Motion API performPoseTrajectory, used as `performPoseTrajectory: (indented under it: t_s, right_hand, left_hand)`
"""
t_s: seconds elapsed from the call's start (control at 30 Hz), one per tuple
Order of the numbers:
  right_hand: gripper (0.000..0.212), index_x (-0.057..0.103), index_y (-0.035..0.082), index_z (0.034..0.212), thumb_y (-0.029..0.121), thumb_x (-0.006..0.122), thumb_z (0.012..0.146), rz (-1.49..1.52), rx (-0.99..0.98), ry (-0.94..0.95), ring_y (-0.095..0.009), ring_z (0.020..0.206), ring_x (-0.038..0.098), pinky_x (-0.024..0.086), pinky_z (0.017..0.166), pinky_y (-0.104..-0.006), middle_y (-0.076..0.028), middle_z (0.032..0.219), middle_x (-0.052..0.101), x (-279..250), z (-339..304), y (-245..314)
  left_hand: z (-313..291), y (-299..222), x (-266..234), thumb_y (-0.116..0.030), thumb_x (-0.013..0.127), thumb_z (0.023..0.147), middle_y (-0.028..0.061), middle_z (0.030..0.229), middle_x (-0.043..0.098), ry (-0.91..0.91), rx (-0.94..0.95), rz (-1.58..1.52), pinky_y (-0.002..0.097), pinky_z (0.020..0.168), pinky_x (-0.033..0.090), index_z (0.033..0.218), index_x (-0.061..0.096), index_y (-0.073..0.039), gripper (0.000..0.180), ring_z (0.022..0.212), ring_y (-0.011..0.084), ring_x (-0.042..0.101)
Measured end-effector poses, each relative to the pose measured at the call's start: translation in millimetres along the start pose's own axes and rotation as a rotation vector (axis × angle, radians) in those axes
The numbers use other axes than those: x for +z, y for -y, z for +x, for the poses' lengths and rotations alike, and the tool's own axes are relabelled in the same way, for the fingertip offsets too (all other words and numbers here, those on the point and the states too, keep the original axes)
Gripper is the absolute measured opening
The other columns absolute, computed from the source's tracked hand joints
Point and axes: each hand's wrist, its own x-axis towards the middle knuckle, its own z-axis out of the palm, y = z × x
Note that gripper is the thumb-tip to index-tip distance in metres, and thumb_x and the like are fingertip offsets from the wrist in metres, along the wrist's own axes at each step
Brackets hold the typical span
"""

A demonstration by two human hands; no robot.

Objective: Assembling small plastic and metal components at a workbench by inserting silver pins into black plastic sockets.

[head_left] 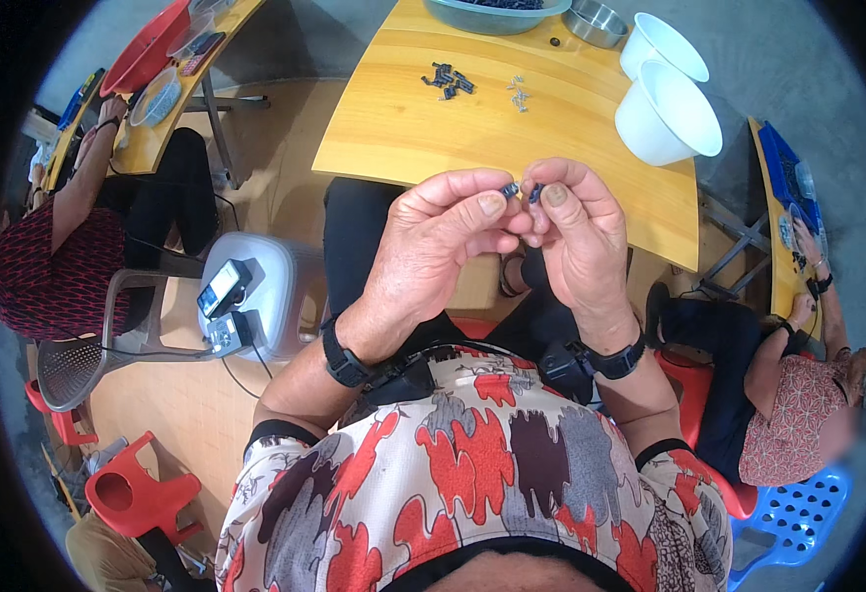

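Both of my hands are raised in front of my chest, close together at the near edge of the wooden table. My left hand pinches a small dark plastic part between thumb and forefinger. In a similar pinch, my right hand grips another small dark part. The two parts nearly meet, with a tiny pale spot between them; whether they touch I cannot tell. On the tabletop beyond lie a loose heap of dark plastic parts and a scatter of small silvery pieces.
A basin of dark parts, a metal bowl and two white tubs stand along the far and right side. Devices rest on a grey stool at left. People work at tables on both sides; a red chair stands lower left.
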Motion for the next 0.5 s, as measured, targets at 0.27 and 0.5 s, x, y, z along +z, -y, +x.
performPoseTrajectory:
  t_s: [0.27,0.5]
  right_hand:
    - [0.016,0.059,0.001,0.103,0.01,0.054,0.091,-0.115,-0.041,-0.059,-0.003,0.069,0.052,0.043,0.06,-0.0165,-0.002,0.088,0.061,3.6,-7.1,-4.0]
    - [0.013,0.06,-0.001,0.099,0.001,0.058,0.086,-0.317,-0.184,-0.069,-0.006,0.07,0.056,0.046,0.061,-0.0176,-0.005,0.088,0.062,6.5,-7.3,2.8]
  left_hand:
    - [-0.1,1.6,-1.9,-0.006,0.056,0.087,0.014,0.096,0.065,0.016,0.028,-0.063,0.0334,0.076,0.055,0.108,0.059,0.0,0.022,0.088,0.023,0.064]
    - [-1.1,1.4,-2.6,-0.005,0.056,0.087,0.0148,0.095,0.065,0.002,0.037,-0.005,0.0335,0.076,0.055,0.108,0.059,0.0,0.022,0.088,0.0236,0.065]
